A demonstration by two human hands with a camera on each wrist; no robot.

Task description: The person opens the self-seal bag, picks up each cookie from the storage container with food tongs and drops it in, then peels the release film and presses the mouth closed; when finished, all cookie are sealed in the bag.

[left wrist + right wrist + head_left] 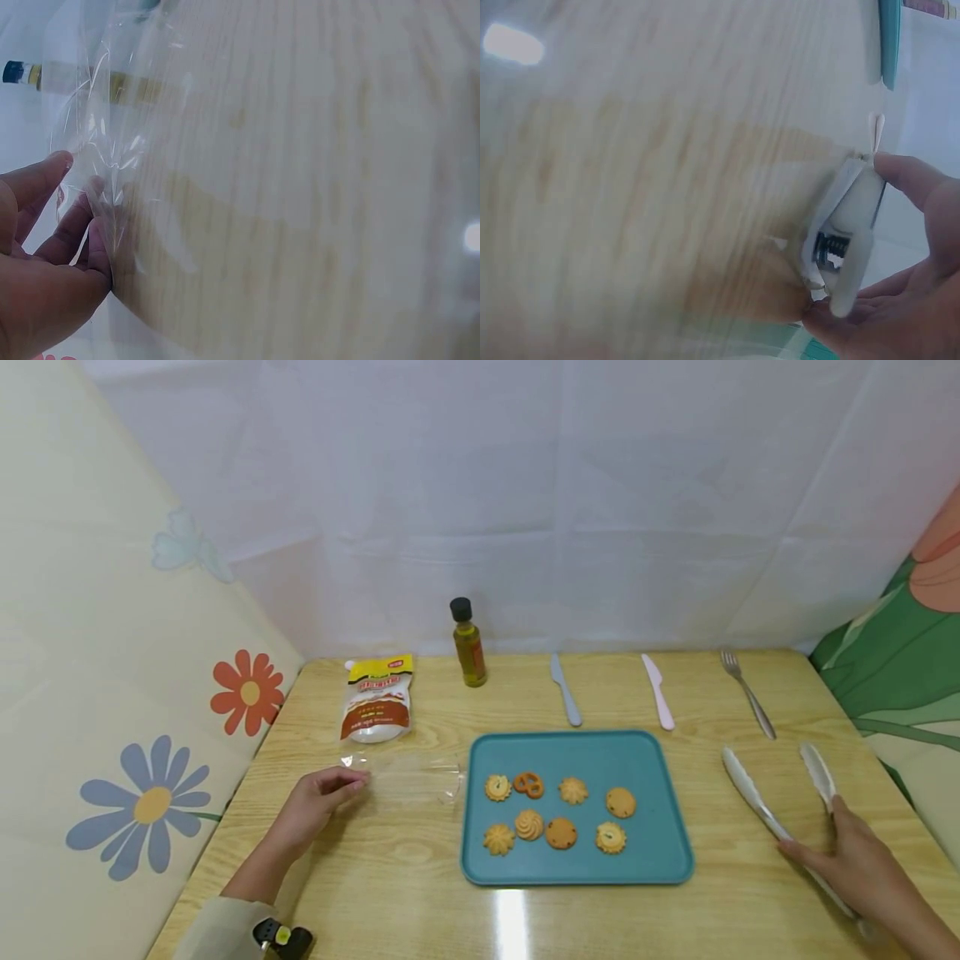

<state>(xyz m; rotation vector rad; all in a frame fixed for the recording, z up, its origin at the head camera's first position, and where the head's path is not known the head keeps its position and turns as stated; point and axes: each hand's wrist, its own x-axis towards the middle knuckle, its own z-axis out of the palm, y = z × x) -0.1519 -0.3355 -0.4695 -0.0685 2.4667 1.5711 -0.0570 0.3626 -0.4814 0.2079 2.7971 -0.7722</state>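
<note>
My left hand (324, 806) holds the left end of a clear plastic bag (416, 781) lying on the wooden table. In the left wrist view, the thumb and fingers (79, 225) are at the creased edge of the bag (112, 142). At the right, my right hand (862, 864) grips metal tongs (753, 797), their two arms spread apart. Their spring end (840, 251) shows in the right wrist view, between thumb and fingers. Between the hands lies a teal tray (652, 852) with several cookies (561, 832) and a small pretzel (529, 785) on it.
Behind the bag stands a yellow, white and brown pouch (378, 700). An oil bottle (469, 647) with a black cap is upright near the white backdrop. A blue knife (566, 691), a pink knife (658, 692) and a fork (748, 695) lie behind the tray.
</note>
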